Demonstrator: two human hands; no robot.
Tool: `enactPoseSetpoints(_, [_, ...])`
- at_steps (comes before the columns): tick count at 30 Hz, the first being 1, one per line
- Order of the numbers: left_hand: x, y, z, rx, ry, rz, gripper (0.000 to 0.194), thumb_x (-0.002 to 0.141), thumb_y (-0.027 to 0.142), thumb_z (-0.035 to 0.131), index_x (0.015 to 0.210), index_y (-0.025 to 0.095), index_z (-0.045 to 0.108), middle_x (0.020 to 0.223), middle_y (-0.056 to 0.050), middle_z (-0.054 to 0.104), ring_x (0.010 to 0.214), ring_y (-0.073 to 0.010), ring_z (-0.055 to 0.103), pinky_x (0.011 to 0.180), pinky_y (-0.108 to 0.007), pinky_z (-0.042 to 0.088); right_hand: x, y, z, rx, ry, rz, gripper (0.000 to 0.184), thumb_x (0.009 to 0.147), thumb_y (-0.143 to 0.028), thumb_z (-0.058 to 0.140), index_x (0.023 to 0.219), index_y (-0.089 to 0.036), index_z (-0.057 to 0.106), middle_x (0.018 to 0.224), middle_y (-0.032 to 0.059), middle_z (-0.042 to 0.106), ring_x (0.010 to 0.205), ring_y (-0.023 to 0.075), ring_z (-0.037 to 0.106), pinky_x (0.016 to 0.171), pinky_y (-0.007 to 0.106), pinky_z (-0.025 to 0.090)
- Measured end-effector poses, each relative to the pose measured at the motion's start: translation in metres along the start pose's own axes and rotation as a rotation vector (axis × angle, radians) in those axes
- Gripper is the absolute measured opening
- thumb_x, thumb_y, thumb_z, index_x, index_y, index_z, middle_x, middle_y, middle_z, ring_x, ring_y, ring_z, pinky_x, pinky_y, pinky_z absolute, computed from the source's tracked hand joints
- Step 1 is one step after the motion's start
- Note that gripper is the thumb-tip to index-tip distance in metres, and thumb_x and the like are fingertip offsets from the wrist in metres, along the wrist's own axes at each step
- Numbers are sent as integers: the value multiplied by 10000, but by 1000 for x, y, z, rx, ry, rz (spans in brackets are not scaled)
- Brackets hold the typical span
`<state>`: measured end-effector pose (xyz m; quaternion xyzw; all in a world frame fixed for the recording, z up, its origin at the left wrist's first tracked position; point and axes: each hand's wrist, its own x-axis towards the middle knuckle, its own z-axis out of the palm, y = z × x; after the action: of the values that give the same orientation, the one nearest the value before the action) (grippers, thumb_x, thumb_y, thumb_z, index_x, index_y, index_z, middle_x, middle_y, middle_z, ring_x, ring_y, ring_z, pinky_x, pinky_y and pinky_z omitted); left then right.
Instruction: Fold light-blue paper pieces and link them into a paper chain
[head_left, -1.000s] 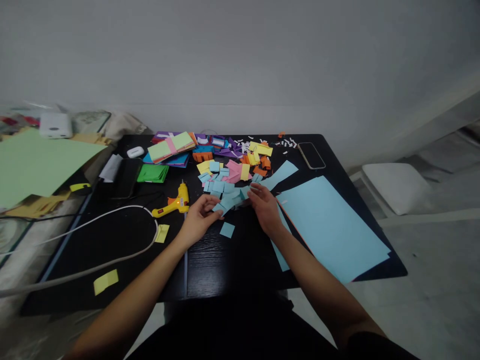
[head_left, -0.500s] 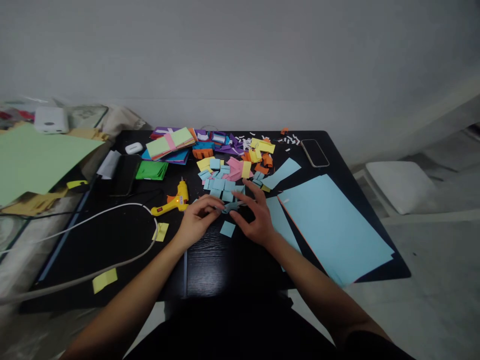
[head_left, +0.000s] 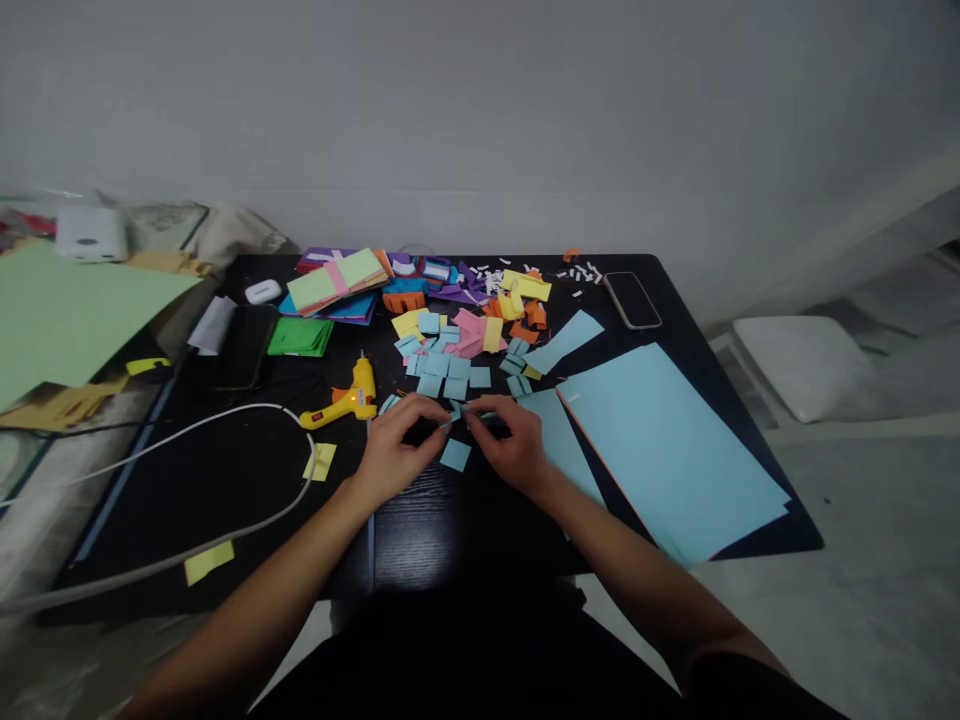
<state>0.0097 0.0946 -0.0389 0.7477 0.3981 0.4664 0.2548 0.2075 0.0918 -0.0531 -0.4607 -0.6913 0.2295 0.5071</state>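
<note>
Between my two hands is a small piece of light blue paper (head_left: 456, 411), pinched at both ends. My left hand (head_left: 401, 440) grips its left end between thumb and fingers. On the other end, my right hand (head_left: 511, 437) has thumb and forefinger closed. Just below them a light blue paper square (head_left: 455, 455) lies flat on the black table. Beyond my fingertips rest several more light blue paper pieces (head_left: 444, 375), some flat and some folded. A yellow glue gun (head_left: 345, 398) lies to the left of my left hand.
Large light blue sheets (head_left: 675, 450) cover the table's right side. A phone (head_left: 632, 300) lies behind them. Coloured paper stacks (head_left: 341, 283) and scraps line the back. A white cable (head_left: 225, 535) loops across the left, near yellow paper pieces (head_left: 208, 562). A white stool (head_left: 799, 368) stands at right.
My right hand's fingers, spread over the blue paper before, have curled into a pinch on it. The paper is now held between both hands' fingertips. The view has shifted slightly.
</note>
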Motion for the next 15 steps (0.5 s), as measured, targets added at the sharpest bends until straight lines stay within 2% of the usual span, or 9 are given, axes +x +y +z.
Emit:
enactPoseSetpoints(4, [-1,0,1,62,-22,49,101,909,120,691,961,205,673,912,-35,718,870,-175,688,809,-301,555,-1,-4,0,37,-9,15,55,931,-225,691,967,-236,732,913,36,805,838,201,769,800,318,614])
enactPoseSetpoints(8, [-2,1,1,101,5,92,137,898,67,660,927,200,659,889,-31,700,864,-169,681,807,-287,552,-2,-5,0,71,-64,57,281,920,-206,697,1196,-257,705,981,21,802,879,190,771,855,311,611])
enactPoseSetpoints(10, [-2,2,1,120,15,143,158,890,45,651,924,197,669,909,-38,697,870,-166,683,803,-279,552,-2,-6,0,78,-112,33,325,934,-186,664,1247,-264,697,1033,26,802,914,186,766,884,314,602])
enactPoseSetpoints(13, [-2,4,1,153,16,203,176,893,30,637,925,196,684,936,-47,687,871,-162,681,790,-270,551,-2,-6,-1,93,-151,-17,245,935,-166,626,1139,-249,735,1043,41,806,950,195,763,895,322,594])
enactPoseSetpoints(15, [-2,7,0,156,-4,210,165,895,41,639,935,195,686,950,-55,677,879,-168,678,791,-277,554,-2,-6,-1,95,-142,0,209,912,-161,635,1073,-239,743,1016,45,810,943,205,766,891,330,593])
